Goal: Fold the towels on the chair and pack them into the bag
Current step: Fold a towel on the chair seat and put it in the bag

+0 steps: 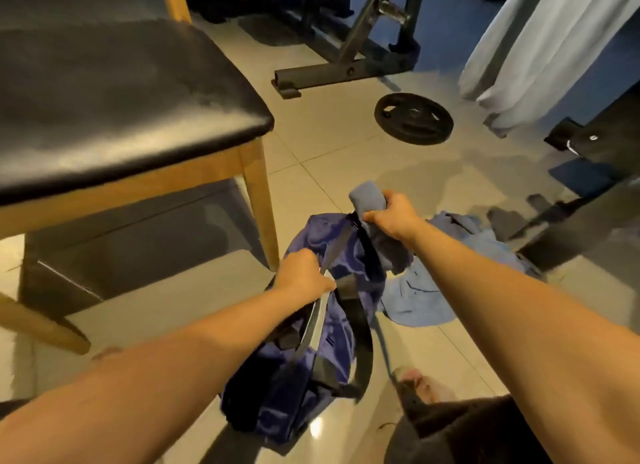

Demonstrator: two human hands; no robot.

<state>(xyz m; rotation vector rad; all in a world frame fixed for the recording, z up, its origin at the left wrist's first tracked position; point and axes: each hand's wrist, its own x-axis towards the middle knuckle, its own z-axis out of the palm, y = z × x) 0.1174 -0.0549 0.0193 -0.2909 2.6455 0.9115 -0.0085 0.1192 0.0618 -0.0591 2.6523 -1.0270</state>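
Blue towel [367, 196] is going into the bag [337, 335], right hand [388, 217] fingers curling round it, left hand [301, 273] gripping the bag's edge, while a second towel [415, 297], seemingly unfolded, is lying right.

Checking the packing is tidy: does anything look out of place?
Yes. A light blue towel lies crumpled on the tiled floor beside the dark blue fabric bag, unfolded and unpacked. The right hand grips a folded grey towel above the bag; the left hand holds its edge.

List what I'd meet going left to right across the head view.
chair → left hand gripping the bag → right hand holding a folded towel → crumpled light-blue cloth on the floor → curtain
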